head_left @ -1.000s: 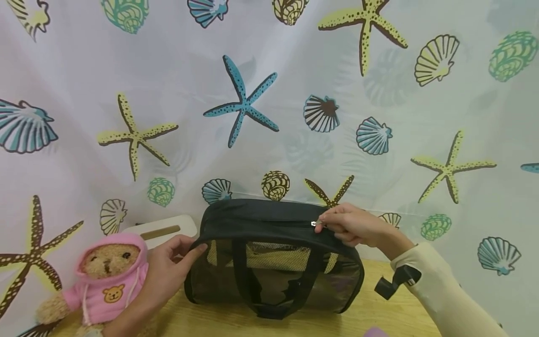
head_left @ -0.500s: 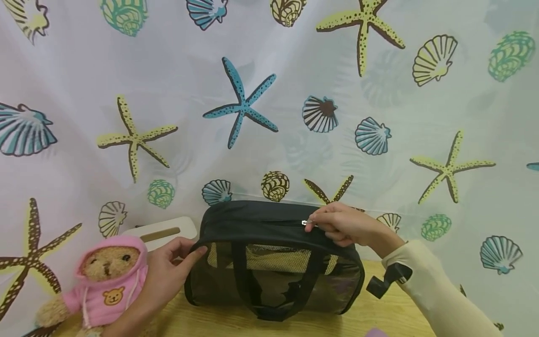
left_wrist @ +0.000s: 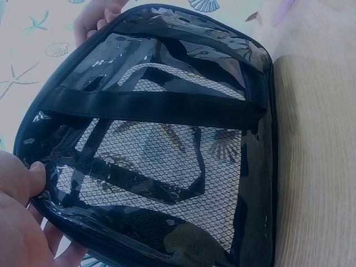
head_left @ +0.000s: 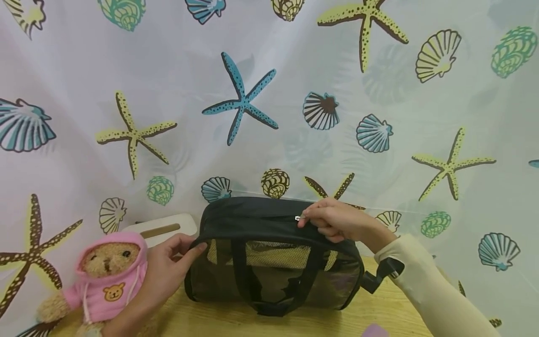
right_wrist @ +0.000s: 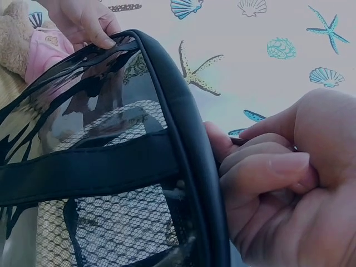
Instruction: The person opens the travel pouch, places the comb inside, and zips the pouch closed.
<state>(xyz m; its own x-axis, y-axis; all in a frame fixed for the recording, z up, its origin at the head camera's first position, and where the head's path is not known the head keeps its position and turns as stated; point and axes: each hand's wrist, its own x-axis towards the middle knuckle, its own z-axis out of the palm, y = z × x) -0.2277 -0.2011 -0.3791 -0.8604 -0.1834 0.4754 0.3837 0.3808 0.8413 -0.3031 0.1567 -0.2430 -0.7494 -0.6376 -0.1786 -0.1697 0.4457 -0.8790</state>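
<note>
A black bag [head_left: 269, 290] with clear sides, mesh panels and a looped strap handle [head_left: 240, 271] stands upright on the wooden table. Along its top runs a zipper, and my right hand [head_left: 337, 220] pinches the silver zipper pull [head_left: 298, 218] right of the middle. In the right wrist view the fingers of that hand [right_wrist: 283, 178] are curled in beside the bag's black edge. My left hand [head_left: 170, 262] grips the bag's upper left corner, thumb in front; the left wrist view shows its thumb [left_wrist: 36, 178] pressing the clear side, other fingers behind.
A teddy bear [head_left: 107, 281] in a pink hoodie sits left of the bag, partly behind my left forearm. A white box [head_left: 185, 222] with a brown slot lies behind. Something purple [head_left: 375, 330] shows at the table's front edge. A curtain [head_left: 269, 93] with shells and starfish hangs behind.
My right hand has moved left along the bag's top, carrying the zipper pull with it. My left hand has kept its hold on the corner.
</note>
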